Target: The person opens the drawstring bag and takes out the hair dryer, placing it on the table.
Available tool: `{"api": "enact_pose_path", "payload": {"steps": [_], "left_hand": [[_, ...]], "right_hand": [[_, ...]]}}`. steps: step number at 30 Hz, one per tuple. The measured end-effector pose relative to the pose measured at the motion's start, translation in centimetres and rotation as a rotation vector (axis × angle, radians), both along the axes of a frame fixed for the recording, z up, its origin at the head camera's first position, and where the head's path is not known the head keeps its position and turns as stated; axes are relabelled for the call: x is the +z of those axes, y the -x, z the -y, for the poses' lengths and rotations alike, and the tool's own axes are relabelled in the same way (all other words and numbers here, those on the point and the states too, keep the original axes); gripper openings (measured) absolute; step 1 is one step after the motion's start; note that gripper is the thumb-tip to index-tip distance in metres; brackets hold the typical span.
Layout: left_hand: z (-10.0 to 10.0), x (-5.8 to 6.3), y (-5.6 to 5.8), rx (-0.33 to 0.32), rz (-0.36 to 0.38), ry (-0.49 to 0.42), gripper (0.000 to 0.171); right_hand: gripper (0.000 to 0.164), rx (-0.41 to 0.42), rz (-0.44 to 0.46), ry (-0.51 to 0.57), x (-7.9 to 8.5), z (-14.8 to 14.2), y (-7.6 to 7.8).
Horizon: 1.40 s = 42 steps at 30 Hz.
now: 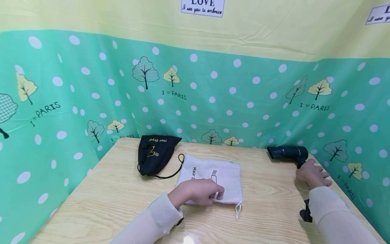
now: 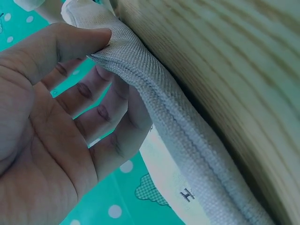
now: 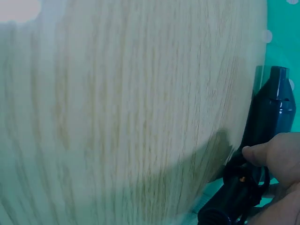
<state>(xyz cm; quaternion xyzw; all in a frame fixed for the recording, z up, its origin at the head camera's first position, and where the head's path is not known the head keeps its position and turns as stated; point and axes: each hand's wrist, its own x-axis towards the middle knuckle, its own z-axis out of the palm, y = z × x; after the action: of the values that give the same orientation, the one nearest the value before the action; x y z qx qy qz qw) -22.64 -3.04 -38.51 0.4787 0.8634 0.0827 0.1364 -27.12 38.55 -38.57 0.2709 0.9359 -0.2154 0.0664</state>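
Head view: the left hand [image 1: 198,191] pinches the near edge of the white drawstring bag [image 1: 230,179] between thumb and curled fingers; the bag lies mid-table, print upward. The right hand [image 1: 313,173] grips the handle of the black hair dryer [image 1: 287,153] near the far right corner of the wooden table [image 1: 262,217]. The black drawstring pouch [image 1: 158,154] lies beyond the bag, to its left.
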Motion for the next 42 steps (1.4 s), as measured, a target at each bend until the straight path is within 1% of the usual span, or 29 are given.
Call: {"api": "enact_pose_path", "payload": {"steps": [3,5,9,12,18,22,25,31,36,39,42], "left_hand": [[-0.1,-0.1,0.0,-0.003,-0.002,0.004,0.024],[-0.1,-0.2,-0.1,-0.004,-0.006,0.006,0.024],[-0.2,-0.3,-0.2,0.002,-0.007,0.013,0.023],[-0.2,-0.3,-0.3,0.005,-0.003,0.018,0.023],[-0.3,-0.3,-0.4,0.009,0.005,0.018,0.022],[-0.4,-0.3,-0.5,0.008,0.001,0.020,0.023],[-0.5,-0.2,-0.6,0.007,-0.003,0.025,0.023],[-0.7,-0.3,-0.7,0.003,-0.034,0.052,0.021],[-0.8,-0.3,-0.8,-0.002,-0.056,0.068,0.020],[-0.8,-0.3,-0.8,-0.008,-0.063,0.072,0.021],[-0.9,-0.3,-0.8,-0.008,-0.070,0.078,0.020]], "right_hand": [[0.066,0.080,-0.023,-0.079,-0.1,-0.1,-0.2],[0.064,0.139,-0.071,-0.130,-0.2,-0.1,-0.3],[0.066,0.229,-0.176,-0.228,-0.4,0.2,-0.2],[0.069,0.274,-0.219,-0.261,-0.3,0.9,0.0],[0.067,0.358,-0.280,-0.279,-0.2,3.1,0.5],[0.069,0.413,-0.287,-0.291,0.0,5.2,0.6],[0.071,0.454,-0.285,-0.290,0.2,6.8,0.2],[0.070,0.511,-0.323,-0.307,-0.1,10.5,-0.4],[0.066,0.559,-0.340,-0.290,-0.1,13.2,-0.9],[0.063,0.621,-0.361,-0.288,-0.1,14.5,-1.0],[0.060,0.716,-0.386,-0.279,-0.2,15.6,-1.0]]}}
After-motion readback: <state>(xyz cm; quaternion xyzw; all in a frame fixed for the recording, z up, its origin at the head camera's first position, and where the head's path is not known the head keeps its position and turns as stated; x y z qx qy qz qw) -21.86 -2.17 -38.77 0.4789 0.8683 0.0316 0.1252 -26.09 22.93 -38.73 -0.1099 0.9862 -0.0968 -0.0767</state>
